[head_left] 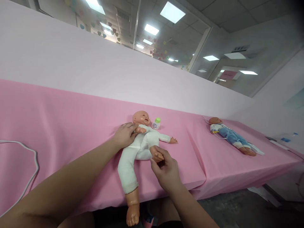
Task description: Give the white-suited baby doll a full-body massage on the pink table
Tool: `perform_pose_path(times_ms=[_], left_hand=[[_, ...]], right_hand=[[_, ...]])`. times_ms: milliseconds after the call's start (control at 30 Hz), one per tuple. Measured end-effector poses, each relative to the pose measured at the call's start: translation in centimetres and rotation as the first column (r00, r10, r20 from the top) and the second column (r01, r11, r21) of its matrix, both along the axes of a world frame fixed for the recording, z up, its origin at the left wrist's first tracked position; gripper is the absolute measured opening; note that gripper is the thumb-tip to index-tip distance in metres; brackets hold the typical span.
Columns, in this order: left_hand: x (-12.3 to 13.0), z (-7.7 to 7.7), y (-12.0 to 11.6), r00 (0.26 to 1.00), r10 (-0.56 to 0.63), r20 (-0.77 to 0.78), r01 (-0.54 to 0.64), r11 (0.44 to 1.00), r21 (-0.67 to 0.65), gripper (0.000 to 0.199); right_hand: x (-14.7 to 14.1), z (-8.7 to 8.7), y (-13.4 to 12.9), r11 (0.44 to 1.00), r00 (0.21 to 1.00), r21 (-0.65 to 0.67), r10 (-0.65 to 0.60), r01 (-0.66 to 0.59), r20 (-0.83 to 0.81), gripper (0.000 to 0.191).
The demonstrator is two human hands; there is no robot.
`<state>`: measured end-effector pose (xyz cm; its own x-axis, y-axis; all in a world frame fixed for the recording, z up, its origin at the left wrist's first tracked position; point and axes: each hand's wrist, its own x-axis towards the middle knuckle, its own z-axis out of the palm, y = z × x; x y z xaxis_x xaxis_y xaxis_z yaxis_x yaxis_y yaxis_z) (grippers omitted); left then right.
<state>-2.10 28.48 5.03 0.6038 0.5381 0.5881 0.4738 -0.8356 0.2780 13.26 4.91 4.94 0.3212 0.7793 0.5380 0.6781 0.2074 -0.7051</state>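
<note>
A baby doll (pixel 136 145) with a white cloth body lies on its back on the pink-covered table (pixel 78 126), its head toward the wall. My left hand (pixel 125 134) is closed around the doll's arm at the shoulder, and the doll's small hand sticks out past my thumb. With my right hand (pixel 166 169) I grip the doll's foot (pixel 156 154), its leg bent at the knee and raised. The other leg hangs straight over the table's near edge. Beside the doll's head stands a small clear bottle (pixel 156 123) with a green cap.
A second doll (pixel 231 134) in blue trousers lies farther right, with a thin white cord near it. At the left, a white cable (pixel 35 158) runs across the pink cover. A white wall (pixel 99 69) topped by glass panes borders the table's far side.
</note>
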Motion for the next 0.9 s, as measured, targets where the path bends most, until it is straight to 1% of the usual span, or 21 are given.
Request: perform_pose_path(times_ms=[100,200,300,400,433,500,567,633,700,733,800,867,900], left_hand=[[0.0,0.2,-0.2,0.998,-0.002,-0.062,0.001,1.000,-0.008,0.045],[0.0,0.4,-0.4,0.997,0.017,-0.070,-0.020,0.999,-0.036,0.045],[-0.2,0.7,-0.5,0.998,0.055,-0.010,-0.056,0.995,-0.088,0.046],[-0.9,1.2,-0.4,0.984,0.160,0.074,-0.143,0.969,-0.200,0.039],[-1.2,1.3,-0.1,0.972,0.212,0.104,-0.180,0.950,-0.255,0.036],[-1.9,1.4,0.6,0.931,0.320,0.175,-0.235,0.894,-0.383,0.032],[-2.6,1.4,1.6,0.870,0.428,0.245,-0.257,0.817,-0.516,0.036],[-3.2,1.2,2.6,0.796,0.532,0.290,-0.252,0.726,-0.640,0.041],[-3.8,1.0,3.5,0.727,0.610,0.315,-0.223,0.643,-0.733,0.040],[-4.0,0.9,3.8,0.700,0.634,0.328,-0.197,0.612,-0.766,0.038],[-4.2,0.7,4.2,0.666,0.656,0.355,-0.138,0.576,-0.805,0.033],[-4.2,0.7,4.3,0.658,0.659,0.365,-0.109,0.563,-0.819,0.033],[-4.2,0.6,4.3,0.665,0.654,0.360,-0.115,0.566,-0.816,0.034]], right_hand=[[-0.2,-0.6,2.1,1.000,0.997,-0.015,0.015,-0.016,-0.078,0.044],[-0.4,-1.0,2.9,1.000,0.993,-0.007,0.027,-0.028,-0.114,0.044],[-0.4,-0.7,2.2,0.999,0.994,-0.006,0.036,-0.037,-0.107,0.044],[-0.2,-0.1,0.2,1.000,0.997,0.002,0.013,-0.013,-0.082,0.044],[-0.2,0.0,-0.7,1.000,0.998,0.008,0.006,-0.005,-0.069,0.044],[-0.2,0.1,-2.7,1.000,0.999,0.012,-0.001,0.002,-0.035,0.043],[0.0,-0.1,-4.7,1.000,1.000,0.006,-0.012,0.012,0.027,0.043],[0.2,-0.8,-6.4,0.999,0.993,0.007,-0.038,0.037,0.112,0.044],[0.4,-1.6,-7.8,0.999,0.980,0.000,-0.035,0.036,0.196,0.046],[0.5,-1.9,-8.3,1.000,0.974,-0.013,-0.021,0.024,0.227,0.047],[0.3,-2.5,-9.1,0.998,0.964,-0.054,0.025,-0.011,0.265,0.049],[-0.1,-2.7,-9.4,0.995,0.955,-0.090,0.068,-0.043,0.288,0.050],[-0.4,-2.7,-9.4,0.993,0.951,-0.102,0.083,-0.055,0.299,0.050]])
